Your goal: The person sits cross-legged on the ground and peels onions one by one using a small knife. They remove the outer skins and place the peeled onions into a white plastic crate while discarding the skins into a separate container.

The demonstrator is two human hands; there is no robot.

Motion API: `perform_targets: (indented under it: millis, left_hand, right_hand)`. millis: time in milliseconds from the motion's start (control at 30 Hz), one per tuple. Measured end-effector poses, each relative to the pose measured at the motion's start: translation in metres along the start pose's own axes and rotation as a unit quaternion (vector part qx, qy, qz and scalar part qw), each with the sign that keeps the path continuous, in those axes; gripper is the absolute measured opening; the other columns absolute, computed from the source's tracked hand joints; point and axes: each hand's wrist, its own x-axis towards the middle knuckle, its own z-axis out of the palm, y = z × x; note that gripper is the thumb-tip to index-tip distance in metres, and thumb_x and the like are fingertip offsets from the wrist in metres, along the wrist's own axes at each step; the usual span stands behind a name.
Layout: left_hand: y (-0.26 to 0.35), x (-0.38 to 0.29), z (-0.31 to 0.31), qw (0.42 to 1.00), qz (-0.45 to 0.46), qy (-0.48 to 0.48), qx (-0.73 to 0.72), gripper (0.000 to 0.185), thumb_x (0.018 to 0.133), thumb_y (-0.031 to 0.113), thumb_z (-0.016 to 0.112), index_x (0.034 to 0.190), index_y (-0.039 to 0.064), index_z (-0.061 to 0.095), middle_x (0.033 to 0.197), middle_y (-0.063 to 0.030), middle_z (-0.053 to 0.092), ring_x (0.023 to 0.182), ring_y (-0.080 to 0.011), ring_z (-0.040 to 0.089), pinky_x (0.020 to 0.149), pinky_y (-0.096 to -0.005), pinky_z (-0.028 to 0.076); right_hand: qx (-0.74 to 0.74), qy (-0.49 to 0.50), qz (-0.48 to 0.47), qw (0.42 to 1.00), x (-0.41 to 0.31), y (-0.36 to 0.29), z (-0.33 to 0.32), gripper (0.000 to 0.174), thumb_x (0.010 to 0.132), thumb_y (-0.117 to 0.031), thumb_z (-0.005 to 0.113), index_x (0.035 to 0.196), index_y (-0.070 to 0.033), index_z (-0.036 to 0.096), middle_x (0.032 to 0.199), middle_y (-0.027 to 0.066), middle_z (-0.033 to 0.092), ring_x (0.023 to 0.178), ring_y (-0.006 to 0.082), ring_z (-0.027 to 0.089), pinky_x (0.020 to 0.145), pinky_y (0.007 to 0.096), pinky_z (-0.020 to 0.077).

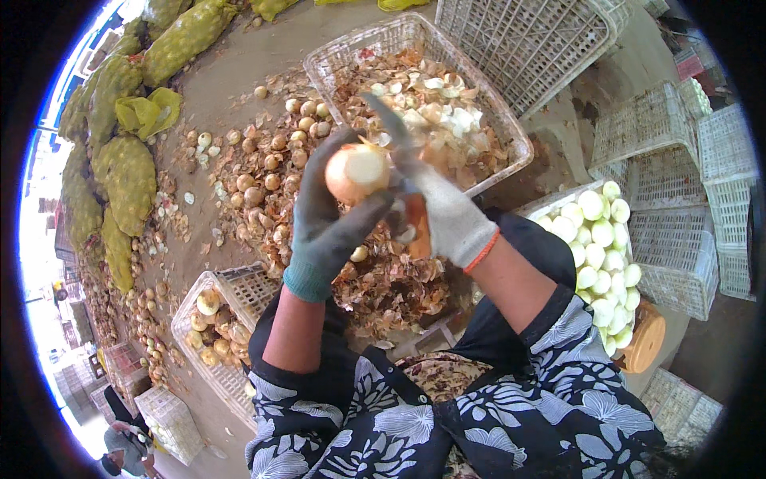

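My left hand [329, 215], in a grey-coated glove with a green cuff, holds a partly peeled onion [358, 172] with a pale cut patch facing up. Close beside the onion, my right hand [443, 209] in a white and grey glove grips a knife [386, 117], its blurred blade pointing away from me. An orange thing [417, 224] shows under the right hand; whether it is the knife's handle I cannot tell. Beyond both hands lies a plastic crate [520, 141] of onion skins. Unpeeled onions [253, 196] and loose skins cover the ground below.
Peeled white onions [592, 254] fill a crate at my right, near an orange stool [646, 335]. A crate [218, 371] of brown onions stands at my left. Yellow mesh sacks [122, 179] lie far left, stacked empty crates [670, 239] far right. A person [125, 446] is at lower left.
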Motion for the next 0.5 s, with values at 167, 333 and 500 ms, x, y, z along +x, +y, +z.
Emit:
perform_targets:
  millis: [167, 333, 500]
  left_hand:
    - [-0.009, 0.001, 0.006, 0.993, -0.035, -0.054, 0.101, 0.087, 0.096, 0.030, 0.075, 0.164, 0.006, 0.026, 0.157, -0.0144, 0.047, 0.143, -0.0249, 0.047, 0.119, -0.0385, 0.038]
    - [-0.005, 0.000, 0.003, 0.972, -0.185, -0.084, -0.118, 0.075, 0.109, 0.055, 0.046, 0.163, 0.007, 0.029, 0.154, -0.0125, 0.049, 0.136, -0.0276, 0.056, 0.109, -0.0444, 0.051]
    - [-0.001, -0.003, 0.001, 0.970, -0.227, -0.022, -0.086, 0.074, 0.102, 0.045, 0.064, 0.157, 0.004, 0.039, 0.144, -0.0116, 0.057, 0.128, -0.0244, 0.061, 0.103, -0.0431, 0.055]
  right_hand:
    - [0.021, -0.043, -0.057, 0.997, 0.002, -0.018, -0.005, 0.046, 0.110, -0.041, 0.054, 0.134, -0.002, 0.058, 0.118, 0.0081, 0.070, 0.097, 0.0146, 0.070, 0.074, 0.0299, 0.0599]
    - [-0.333, 0.036, -0.264, 0.905, 0.005, -0.029, -0.005, 0.050, 0.095, -0.029, 0.081, 0.129, 0.003, 0.062, 0.107, 0.0092, 0.072, 0.093, 0.0130, 0.068, 0.084, 0.0291, 0.0562]
    - [-0.472, 0.036, -0.348, 0.809, -0.005, -0.031, 0.003, 0.030, 0.094, -0.018, 0.078, 0.117, 0.000, 0.068, 0.094, 0.0119, 0.071, 0.081, 0.0171, 0.069, 0.075, 0.0323, 0.0556]
